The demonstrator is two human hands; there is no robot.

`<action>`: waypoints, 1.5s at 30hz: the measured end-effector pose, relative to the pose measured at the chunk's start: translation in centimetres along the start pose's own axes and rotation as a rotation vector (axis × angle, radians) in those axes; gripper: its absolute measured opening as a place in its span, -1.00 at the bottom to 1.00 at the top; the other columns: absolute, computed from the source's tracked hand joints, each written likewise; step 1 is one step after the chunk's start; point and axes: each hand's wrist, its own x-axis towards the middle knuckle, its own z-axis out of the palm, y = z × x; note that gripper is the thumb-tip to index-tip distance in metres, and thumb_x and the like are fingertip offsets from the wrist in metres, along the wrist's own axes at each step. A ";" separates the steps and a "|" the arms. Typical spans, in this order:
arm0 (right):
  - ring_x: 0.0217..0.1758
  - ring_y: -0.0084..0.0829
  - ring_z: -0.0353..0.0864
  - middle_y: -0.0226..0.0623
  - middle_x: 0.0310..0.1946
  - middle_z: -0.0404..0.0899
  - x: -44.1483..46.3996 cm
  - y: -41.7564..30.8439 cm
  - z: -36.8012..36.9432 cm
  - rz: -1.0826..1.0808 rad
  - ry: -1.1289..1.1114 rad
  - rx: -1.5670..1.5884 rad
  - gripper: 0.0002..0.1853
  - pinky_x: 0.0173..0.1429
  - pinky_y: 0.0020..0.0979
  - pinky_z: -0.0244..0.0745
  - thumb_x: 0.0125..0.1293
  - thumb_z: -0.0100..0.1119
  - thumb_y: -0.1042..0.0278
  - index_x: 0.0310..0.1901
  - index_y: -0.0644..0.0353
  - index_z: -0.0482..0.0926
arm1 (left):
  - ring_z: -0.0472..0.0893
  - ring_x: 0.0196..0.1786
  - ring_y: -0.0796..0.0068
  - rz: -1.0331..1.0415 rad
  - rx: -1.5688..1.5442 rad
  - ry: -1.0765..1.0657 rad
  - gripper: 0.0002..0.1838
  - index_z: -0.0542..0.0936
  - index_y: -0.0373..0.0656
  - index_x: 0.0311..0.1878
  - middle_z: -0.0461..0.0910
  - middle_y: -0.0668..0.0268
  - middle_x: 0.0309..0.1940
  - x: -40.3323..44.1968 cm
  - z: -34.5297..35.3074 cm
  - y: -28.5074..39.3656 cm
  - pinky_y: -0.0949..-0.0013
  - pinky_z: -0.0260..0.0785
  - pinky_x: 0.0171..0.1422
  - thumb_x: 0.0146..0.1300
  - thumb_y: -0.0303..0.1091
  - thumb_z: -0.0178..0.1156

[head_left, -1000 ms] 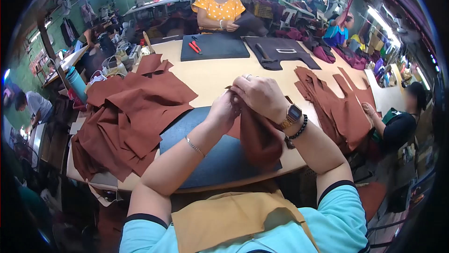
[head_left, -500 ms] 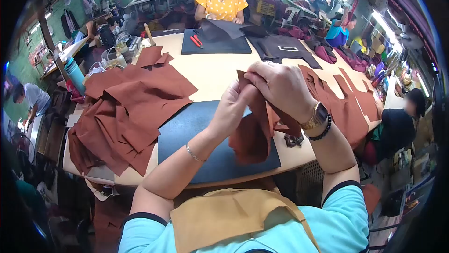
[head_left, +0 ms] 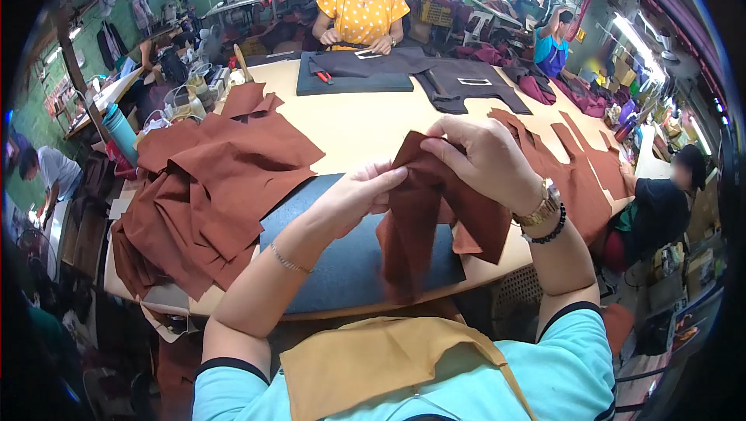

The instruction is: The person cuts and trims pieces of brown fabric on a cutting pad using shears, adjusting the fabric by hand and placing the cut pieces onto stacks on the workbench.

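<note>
Elbows bent, forearms angled inward.
Left grip (head_left: 359,197) and right grip (head_left: 489,163) pinch brown cloth (head_left: 412,215) above the dark mat (head_left: 342,269).

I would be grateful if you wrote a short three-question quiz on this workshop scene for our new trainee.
1. What do the left hand and the right hand hold between them?
2. True or false: the gold-coloured watch is worn on the left arm.
3. What colour is the board at the near edge of the table: a) yellow, b) dark blue or c) white?

Key: 1. A reddish-brown piece of material. 2. False; it is on the right. 3. b.
</note>
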 end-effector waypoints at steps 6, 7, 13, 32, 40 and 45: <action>-0.43 -0.08 0.62 -0.07 -0.52 0.58 -1.0 -0.6 1.2 0.012 -0.013 0.080 -0.83 -0.33 -0.23 0.48 0.32 0.16 0.24 -0.25 0.16 0.60 | 0.56 0.00 0.49 0.030 -0.017 0.427 -0.52 0.43 -0.19 0.20 0.54 0.27 0.02 -2.2 5.9 2.0 0.43 0.41 0.11 0.42 -0.01 0.06; -0.43 -0.08 0.62 -0.07 -0.52 0.58 -1.1 -0.5 1.3 0.009 -0.010 0.065 -0.82 -0.33 -0.23 0.49 0.32 0.16 0.24 -0.24 0.16 0.60 | 0.57 0.04 0.44 -0.015 -0.014 0.533 -0.49 0.42 -0.20 0.22 0.53 0.24 0.06 -2.2 6.0 1.9 0.39 0.42 0.15 0.42 0.01 0.06; -0.55 -0.51 0.51 -0.23 -0.56 0.55 -1.4 0.3 1.6 -0.111 0.038 0.023 -0.86 -0.41 -0.45 0.41 0.32 0.22 0.36 -0.20 0.24 0.59 | 0.52 -0.16 0.70 -0.099 0.768 0.114 -0.79 0.62 -0.30 -0.07 0.65 0.39 -0.22 -3.4 3.7 2.0 0.50 0.42 -0.02 0.32 -0.37 0.23; -0.18 -0.07 0.65 -0.07 -0.26 0.64 11.5 15.0 0.9 0.052 0.569 -0.051 -0.73 -0.13 -0.21 0.50 0.33 0.15 0.11 -0.14 0.13 0.56 | 0.67 -0.16 0.43 0.644 1.533 0.884 -0.81 0.66 -0.19 -0.11 0.68 0.25 -0.16 2.5 -13.8 14.4 0.41 0.50 -0.08 0.32 -0.48 0.09; -0.24 -0.37 0.65 -0.33 -0.33 0.64 -0.3 5.4 1.8 -0.319 0.402 0.032 -0.87 -0.02 -0.34 0.52 0.23 0.24 0.44 -0.19 0.15 0.56 | 0.66 0.00 0.27 0.964 1.885 0.712 -0.68 0.61 -0.21 -0.02 0.63 0.09 -0.03 -10.1 -7.0 10.7 0.30 0.52 0.03 0.25 -0.67 -0.03; -0.34 -0.41 0.66 -0.49 -0.46 0.62 -10.6 2.4 11.0 -0.222 -0.038 0.070 -0.86 0.31 0.07 0.30 0.21 0.28 0.17 -0.28 -0.03 0.57 | 0.65 0.04 0.19 0.351 1.935 0.607 -0.57 0.66 -0.09 -0.05 0.64 0.14 0.00 -17.6 -11.1 2.0 0.30 0.48 0.13 0.13 -0.72 -0.05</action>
